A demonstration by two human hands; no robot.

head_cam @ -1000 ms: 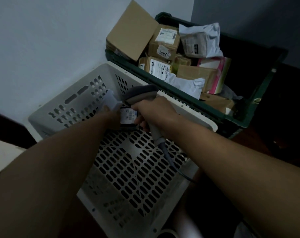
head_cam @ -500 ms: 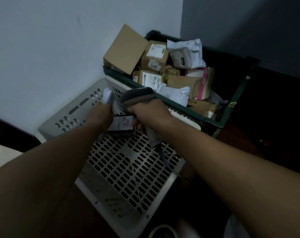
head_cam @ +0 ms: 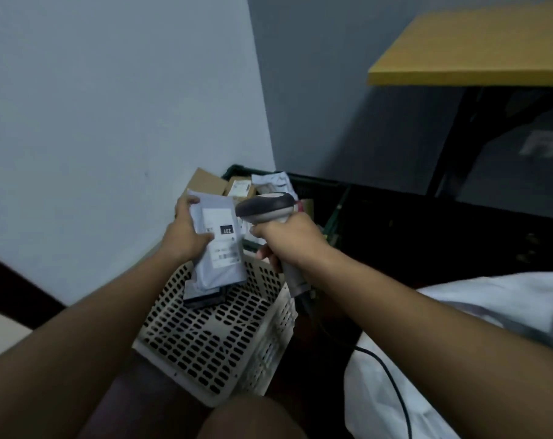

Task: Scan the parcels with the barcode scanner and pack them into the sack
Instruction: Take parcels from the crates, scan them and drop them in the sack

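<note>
The label [head_cam: 222, 237] on the grey parcel [head_cam: 218, 248] is too blurred to read beyond a dark block of digits. The left hand [head_cam: 186, 231] covers the parcel's nine o'clock edge, and its fingers are mostly hidden behind it. The green crate [head_cam: 300, 182] at twelve o'clock is largely hidden by the barcode scanner [head_cam: 267, 209] and the right hand [head_cam: 288, 237]. The white sack [head_cam: 478, 299] runs off the frame at four o'clock. The counter [head_cam: 465, 55] is cut off at two o'clock.

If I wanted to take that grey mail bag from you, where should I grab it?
Probably the lower right corner of the grey mail bag, coming from below. The left hand pinches its upper left edge, the scanner faces its label from the right, and the flat, limp bottom hangs free.
</note>
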